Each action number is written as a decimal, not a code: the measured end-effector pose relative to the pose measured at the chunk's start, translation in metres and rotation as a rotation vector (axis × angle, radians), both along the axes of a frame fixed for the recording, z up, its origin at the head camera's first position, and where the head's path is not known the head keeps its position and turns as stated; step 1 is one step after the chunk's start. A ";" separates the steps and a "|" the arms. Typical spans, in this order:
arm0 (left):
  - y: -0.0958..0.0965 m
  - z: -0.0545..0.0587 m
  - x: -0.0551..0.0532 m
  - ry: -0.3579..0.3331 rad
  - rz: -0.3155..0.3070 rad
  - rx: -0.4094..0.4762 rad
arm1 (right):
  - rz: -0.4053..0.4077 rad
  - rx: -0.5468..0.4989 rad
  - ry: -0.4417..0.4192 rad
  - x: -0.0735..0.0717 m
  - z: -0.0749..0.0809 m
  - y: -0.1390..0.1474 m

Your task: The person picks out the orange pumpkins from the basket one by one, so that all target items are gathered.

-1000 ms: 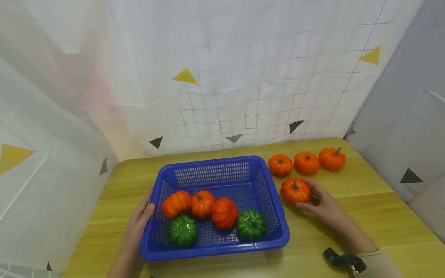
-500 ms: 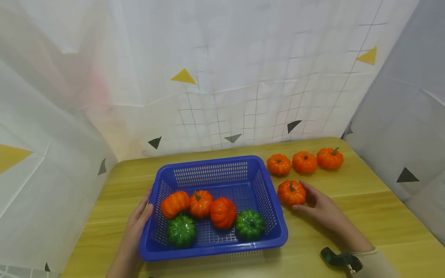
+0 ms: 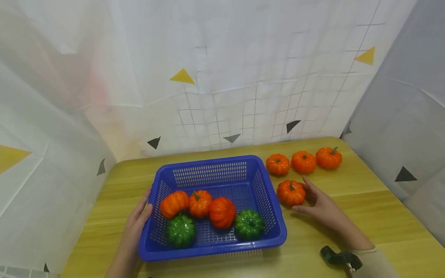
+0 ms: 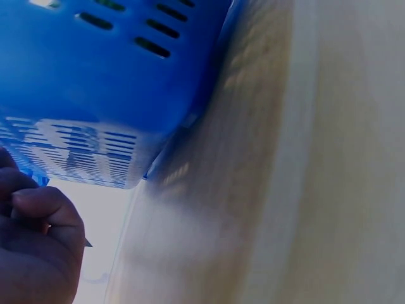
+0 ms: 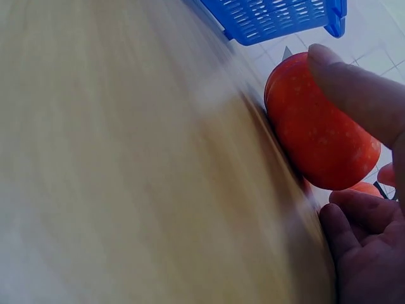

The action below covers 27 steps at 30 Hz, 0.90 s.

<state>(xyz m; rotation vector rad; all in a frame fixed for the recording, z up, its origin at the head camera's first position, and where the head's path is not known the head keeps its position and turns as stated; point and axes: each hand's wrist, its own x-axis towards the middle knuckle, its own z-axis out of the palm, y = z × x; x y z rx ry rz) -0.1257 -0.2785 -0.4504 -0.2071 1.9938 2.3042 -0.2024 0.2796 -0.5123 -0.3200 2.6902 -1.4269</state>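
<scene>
A blue perforated plastic basket (image 3: 213,253) stands on the wooden table. Inside lie three orange toy pumpkins, one of them the reddish pumpkin (image 3: 222,212), and two green pumpkins, one at the right (image 3: 249,224). My left hand (image 3: 135,222) holds the basket's left side; some of its fingers are hidden behind the rim. Right of the basket an orange pumpkin (image 3: 291,193) sits on the table, stem up. My right hand (image 3: 321,206) is spread loosely at its right side, thumb in front and index finger behind. In the right wrist view the thumb extends across the pumpkin (image 5: 316,133).
Three more orange pumpkins stand in a row at the back right: a left one (image 3: 277,164), a middle one (image 3: 304,161) and a right one (image 3: 328,158). White sheeting (image 3: 222,58) surrounds the wooden table (image 3: 361,200) at the back and sides.
The fingers of my right hand have loosened from the orange pumpkin, with the index finger lifting away. That pumpkin has shifted very slightly left. My left hand has stayed on the basket.
</scene>
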 end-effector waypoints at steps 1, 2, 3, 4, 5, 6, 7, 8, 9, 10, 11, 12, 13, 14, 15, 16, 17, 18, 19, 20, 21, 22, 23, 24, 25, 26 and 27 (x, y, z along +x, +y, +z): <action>0.000 0.000 0.000 0.002 0.002 -0.002 | -0.001 -0.003 -0.004 -0.001 0.000 0.000; -0.001 0.000 0.000 0.011 0.000 -0.003 | 0.005 -0.016 -0.005 -0.001 0.001 0.000; -0.001 0.000 0.000 0.016 -0.001 -0.003 | 0.007 -0.023 -0.008 -0.001 0.002 0.000; -0.001 0.000 0.000 0.025 -0.003 -0.007 | 0.014 -0.038 -0.005 -0.001 0.003 0.001; -0.001 0.000 0.001 0.033 -0.008 -0.004 | 0.016 -0.056 0.002 0.000 0.006 0.001; -0.001 0.000 0.001 0.039 -0.011 -0.003 | 0.018 -0.082 0.014 0.000 0.009 0.002; -0.001 0.000 0.001 0.046 -0.010 -0.003 | 0.022 -0.113 0.034 0.001 0.012 0.002; -0.001 0.000 0.001 0.050 -0.011 -0.003 | 0.025 -0.139 0.059 0.002 0.017 0.003; -0.001 0.000 0.001 0.051 -0.013 -0.001 | 0.018 -0.159 0.079 0.003 0.023 0.003; -0.001 0.000 0.001 0.053 -0.014 -0.003 | 0.020 -0.186 0.101 0.005 0.030 0.004; 0.000 0.000 0.001 0.055 -0.015 -0.001 | 0.025 -0.204 0.120 0.005 0.038 0.004; 0.000 0.000 0.001 0.058 -0.013 -0.003 | 0.035 -0.218 0.135 0.005 0.047 0.003; 0.000 0.001 0.000 0.060 -0.011 -0.006 | 0.044 -0.230 0.142 0.005 0.057 0.002; 0.000 0.001 0.000 0.062 -0.011 -0.004 | 0.053 -0.233 0.139 0.004 0.067 -0.001; 0.000 0.001 0.000 0.064 -0.010 -0.004 | 0.071 -0.234 0.132 0.003 0.077 -0.004; 0.000 0.001 0.000 0.063 -0.005 -0.007 | 0.090 -0.228 0.123 0.001 0.087 -0.008; 0.000 0.000 0.000 0.063 -0.003 -0.003 | 0.114 -0.208 0.113 -0.001 0.097 -0.012; 0.000 0.000 0.000 0.061 -0.001 0.002 | 0.132 -0.192 0.101 -0.003 0.106 -0.019; 0.000 0.000 0.000 0.056 -0.001 0.008 | 0.154 -0.177 0.091 -0.006 0.115 -0.025; 0.000 -0.001 0.000 0.052 0.000 0.014 | 0.183 -0.159 0.078 -0.009 0.123 -0.033; 0.000 -0.001 0.000 0.048 -0.001 0.022 | 0.212 -0.142 0.065 -0.012 0.130 -0.041; 0.000 -0.002 0.000 0.051 -0.004 0.029 | 0.233 -0.129 0.048 -0.014 0.136 -0.050; 0.000 -0.002 0.000 0.052 -0.005 0.034 | 0.257 -0.116 0.029 -0.016 0.142 -0.059; 0.001 -0.002 0.000 0.053 -0.006 0.035 | 0.280 -0.118 0.012 -0.019 0.146 -0.067; 0.001 -0.003 0.000 0.055 -0.007 0.031 | 0.303 -0.111 -0.002 -0.022 0.150 -0.077; 0.001 -0.002 0.000 0.054 -0.004 0.021 | 0.324 -0.096 -0.016 -0.024 0.154 -0.086; 0.001 -0.002 0.000 0.054 -0.003 0.016 | 0.343 -0.079 -0.026 -0.027 0.157 -0.095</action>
